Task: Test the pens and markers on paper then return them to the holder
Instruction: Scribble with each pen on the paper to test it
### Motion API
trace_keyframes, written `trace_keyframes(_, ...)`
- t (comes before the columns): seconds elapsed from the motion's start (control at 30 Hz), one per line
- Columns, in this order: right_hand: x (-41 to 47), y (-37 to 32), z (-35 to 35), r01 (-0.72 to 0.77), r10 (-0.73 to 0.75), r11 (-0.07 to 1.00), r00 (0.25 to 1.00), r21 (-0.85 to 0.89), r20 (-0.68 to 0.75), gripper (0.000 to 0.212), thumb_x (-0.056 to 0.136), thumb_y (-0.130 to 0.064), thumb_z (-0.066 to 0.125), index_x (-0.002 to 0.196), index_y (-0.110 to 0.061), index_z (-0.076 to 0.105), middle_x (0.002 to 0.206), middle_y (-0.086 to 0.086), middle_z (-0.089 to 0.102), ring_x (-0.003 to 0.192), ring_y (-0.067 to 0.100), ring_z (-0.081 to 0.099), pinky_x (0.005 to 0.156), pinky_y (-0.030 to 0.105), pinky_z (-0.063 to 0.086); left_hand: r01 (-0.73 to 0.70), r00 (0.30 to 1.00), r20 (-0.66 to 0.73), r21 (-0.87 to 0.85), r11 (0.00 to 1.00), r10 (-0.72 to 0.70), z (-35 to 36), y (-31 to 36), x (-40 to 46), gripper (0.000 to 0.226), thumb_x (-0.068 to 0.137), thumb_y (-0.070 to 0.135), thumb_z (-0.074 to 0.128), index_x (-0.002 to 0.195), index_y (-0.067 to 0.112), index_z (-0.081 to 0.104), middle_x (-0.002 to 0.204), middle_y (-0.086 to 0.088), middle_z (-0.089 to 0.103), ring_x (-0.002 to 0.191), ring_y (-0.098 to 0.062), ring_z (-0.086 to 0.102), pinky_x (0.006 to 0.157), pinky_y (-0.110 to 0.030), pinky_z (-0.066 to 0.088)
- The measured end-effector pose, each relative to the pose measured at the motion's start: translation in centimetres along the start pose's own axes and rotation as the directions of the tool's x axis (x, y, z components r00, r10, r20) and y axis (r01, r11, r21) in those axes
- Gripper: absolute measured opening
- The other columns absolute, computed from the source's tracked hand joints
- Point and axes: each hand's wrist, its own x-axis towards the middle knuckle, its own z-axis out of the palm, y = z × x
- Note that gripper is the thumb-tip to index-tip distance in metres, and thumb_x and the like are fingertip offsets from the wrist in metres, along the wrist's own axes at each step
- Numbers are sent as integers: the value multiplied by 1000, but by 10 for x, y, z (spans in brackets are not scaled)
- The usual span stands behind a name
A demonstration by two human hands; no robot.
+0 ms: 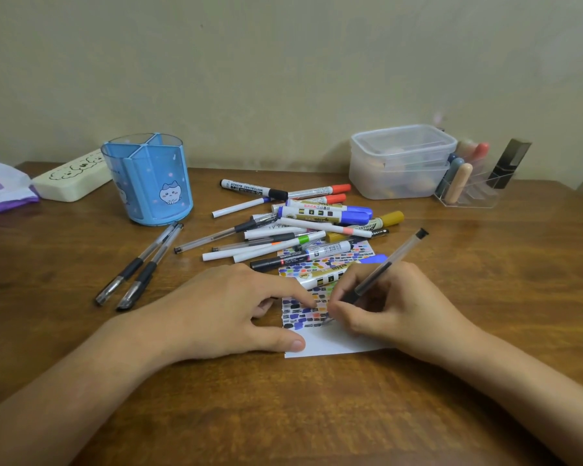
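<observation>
My right hand (394, 304) grips a clear black gel pen (389, 264), its tip down on the white paper (334, 341), which is covered in coloured test marks. My left hand (229, 311) rests flat on the paper's left edge, fingers spread, holding it down. A pile of pens and markers (303, 223) lies just beyond the paper, some overlapping its far end. Two black gel pens (138, 267) lie side by side to the left. The blue pen holder (148, 179) stands at the back left with nothing visible inside.
A cream pencil case (71, 179) and a white-purple packet (0, 190) sit at the far left. Clear plastic boxes (401, 163) and an acrylic organiser (475, 183) with small items stand at the back right against the wall.
</observation>
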Motion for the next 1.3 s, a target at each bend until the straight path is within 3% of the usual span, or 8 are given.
trace_keyframes(0.57,0,1,-1,1,-1,1000,1000,-28,-5,12,83,-15,75,75,-23,71,67,-6,70,57,4,61,56,16,44,6,1000,21,1,1000,-6,0,0,0,51,78,77,53,126,66,42,69,7,49,75,-2,52,59,-24,37)
trace_keyframes(1.07,1,2,-1,0,-1,1000,1000,-28,-17,13,83,-14,75,73,-22,71,66,-7,70,56,3,62,55,16,45,-10,1000,-8,0,1000,10,1,-1,0,48,79,75,55,125,63,46,62,7,43,65,-2,50,52,-22,30)
trace_keyframes(1.3,0,1,0,7,-7,1000,1000,-27,-15,12,83,-16,75,74,-23,72,68,-8,71,58,4,63,57,16,46,-4,1000,-2,8,1000,4,1,0,0,49,79,76,55,125,64,45,65,6,46,70,1,51,52,-22,29)
